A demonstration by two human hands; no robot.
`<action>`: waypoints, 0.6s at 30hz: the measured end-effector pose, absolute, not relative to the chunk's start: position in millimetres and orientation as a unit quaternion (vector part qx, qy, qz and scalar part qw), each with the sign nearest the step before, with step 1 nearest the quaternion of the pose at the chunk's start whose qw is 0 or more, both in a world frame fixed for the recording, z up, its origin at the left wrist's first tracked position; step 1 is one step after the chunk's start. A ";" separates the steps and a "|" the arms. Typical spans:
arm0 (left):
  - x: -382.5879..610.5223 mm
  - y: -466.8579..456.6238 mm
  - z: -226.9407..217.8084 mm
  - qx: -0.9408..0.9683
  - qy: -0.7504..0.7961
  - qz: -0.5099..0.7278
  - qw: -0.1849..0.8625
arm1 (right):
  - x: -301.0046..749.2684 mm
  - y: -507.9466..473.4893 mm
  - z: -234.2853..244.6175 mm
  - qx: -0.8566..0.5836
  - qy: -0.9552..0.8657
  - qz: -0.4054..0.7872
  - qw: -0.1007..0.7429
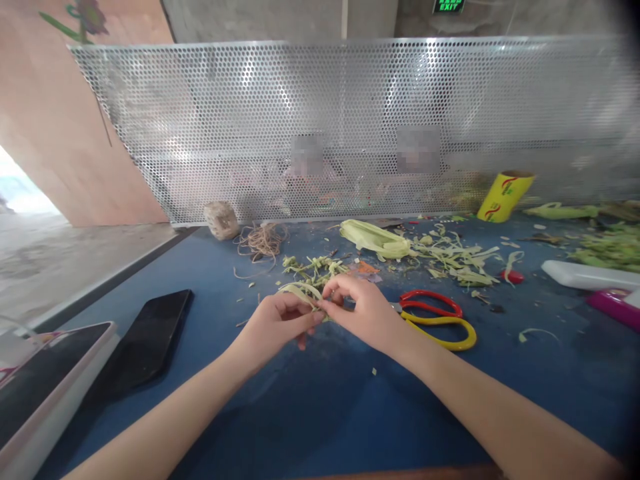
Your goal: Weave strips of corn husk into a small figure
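Observation:
My left hand pinches a pale green strip of corn husk that bends up over its fingers. From the other side my right hand meets it, thumb and forefinger closed on the same strip near its end. Just beyond the hands lies a small pile of knotted green husk pieces. Scissors with one red and one yellow handle rest beside my right wrist, their blades partly hidden behind the hand. Behind the piles is a larger folded corn husk.
A black phone and a white-edged tray-like object lie on the left. Twine sits near a perforated metal screen, with people blurred behind it. Shredded husk, a yellow tube and a white-and-purple tool are to the right.

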State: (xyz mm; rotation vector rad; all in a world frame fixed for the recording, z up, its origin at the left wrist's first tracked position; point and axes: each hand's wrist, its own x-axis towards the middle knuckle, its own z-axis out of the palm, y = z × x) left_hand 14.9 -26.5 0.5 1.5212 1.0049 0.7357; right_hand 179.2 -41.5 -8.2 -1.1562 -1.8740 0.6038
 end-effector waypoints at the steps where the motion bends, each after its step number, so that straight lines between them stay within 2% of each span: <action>1: 15.1 -26.6 0.5 0.651 0.426 0.311 0.546 | 179.3 -41.8 -8.5 -0.468 -0.745 0.234 0.414; 6: 16.4 -28.4 3.0 0.667 0.422 0.302 0.535 | 186.5 -41.0 -3.2 -0.477 -0.751 0.250 0.382; 10: 13.7 -27.5 2.8 0.679 0.429 0.293 0.519 | 198.0 -37.3 6.4 -0.462 -0.740 0.334 0.357; 14: 11.2 -25.6 0.8 0.698 0.437 0.270 0.499 | 203.9 -36.7 11.5 -0.387 -0.734 0.454 0.324; 18: 12.7 -27.1 1.3 0.707 0.412 0.250 0.517 | 200.2 -40.3 10.9 -0.340 -0.735 0.490 0.323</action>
